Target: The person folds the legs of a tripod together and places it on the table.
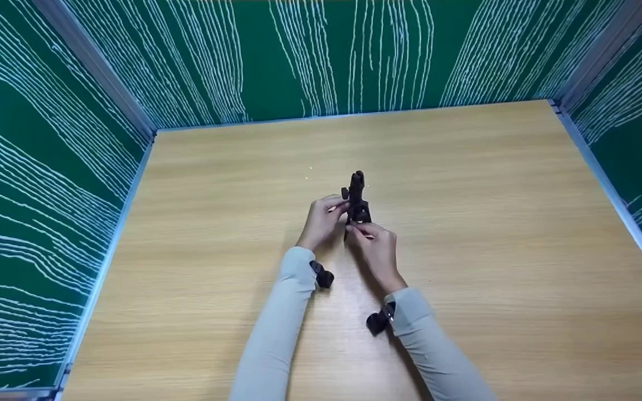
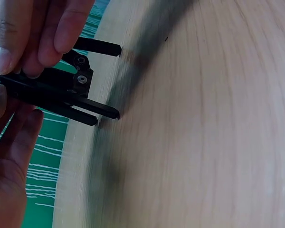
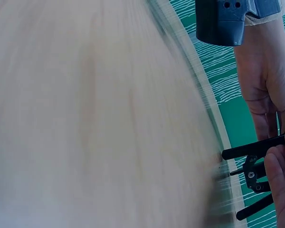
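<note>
A person's left hand [image 1: 322, 220] is pinching the left side of a black folding stand [image 1: 356, 195] between thumb and fingers, while the right hand [image 1: 378, 245] is grasping its near end, finger and thumb closing on it. The stand is lying between the two hands around the middle of a wood-grain table [image 1: 215, 223], its far end pointing away from the person; whether it is touching the tabletop, I cannot tell. In the wrist views, slim black legs [image 2: 99, 46] are spreading from a bolted hinge bracket [image 2: 82, 76]. Pale sleeves [image 1: 273, 328] are covering both arms, and a black wrist camera [image 1: 325, 278] is sitting at the left cuff. White-streaked green panels [image 1: 259, 61] are standing at the left, right and far sides.
</note>
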Demonstrator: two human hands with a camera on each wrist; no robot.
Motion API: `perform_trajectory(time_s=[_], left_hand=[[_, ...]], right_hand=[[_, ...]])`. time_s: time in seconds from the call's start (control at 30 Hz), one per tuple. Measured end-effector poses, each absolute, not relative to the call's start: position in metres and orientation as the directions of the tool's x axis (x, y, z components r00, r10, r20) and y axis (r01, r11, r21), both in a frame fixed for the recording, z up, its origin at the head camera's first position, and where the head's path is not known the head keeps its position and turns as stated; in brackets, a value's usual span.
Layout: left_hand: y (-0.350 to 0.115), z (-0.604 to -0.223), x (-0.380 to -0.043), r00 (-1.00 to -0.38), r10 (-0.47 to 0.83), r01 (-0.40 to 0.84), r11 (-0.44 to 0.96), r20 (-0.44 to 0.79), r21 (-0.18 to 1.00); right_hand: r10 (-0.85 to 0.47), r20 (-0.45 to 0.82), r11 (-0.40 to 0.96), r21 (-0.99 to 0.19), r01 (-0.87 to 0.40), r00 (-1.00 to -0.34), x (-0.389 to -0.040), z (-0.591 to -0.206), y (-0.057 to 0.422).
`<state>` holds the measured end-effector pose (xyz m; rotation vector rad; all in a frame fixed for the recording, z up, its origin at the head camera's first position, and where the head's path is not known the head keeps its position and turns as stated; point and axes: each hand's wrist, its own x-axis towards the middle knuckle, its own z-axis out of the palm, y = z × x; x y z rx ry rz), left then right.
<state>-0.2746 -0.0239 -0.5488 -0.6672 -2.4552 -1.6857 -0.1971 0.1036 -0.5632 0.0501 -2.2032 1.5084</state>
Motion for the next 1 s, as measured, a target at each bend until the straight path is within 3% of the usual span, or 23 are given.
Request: perform_trajectory(time_s=[0.3, 1.0], left_hand=[[-0.025, -0.548, -0.268, -0.93, 0.26, 0.329, 0.282, 0.259, 0.901], [-0.039, -0.551, -0.247, -0.94, 0.231, 0.29, 0.157, 0.251, 0.944]], right_hand=[[0.238, 0.308, 0.305, -0.924, -0.23, -0.921, -0.198, -0.559, 0.112], [0.302, 0.225, 0.299, -0.945, -0.132, -0.926, -0.205, -0.552, 0.141]])
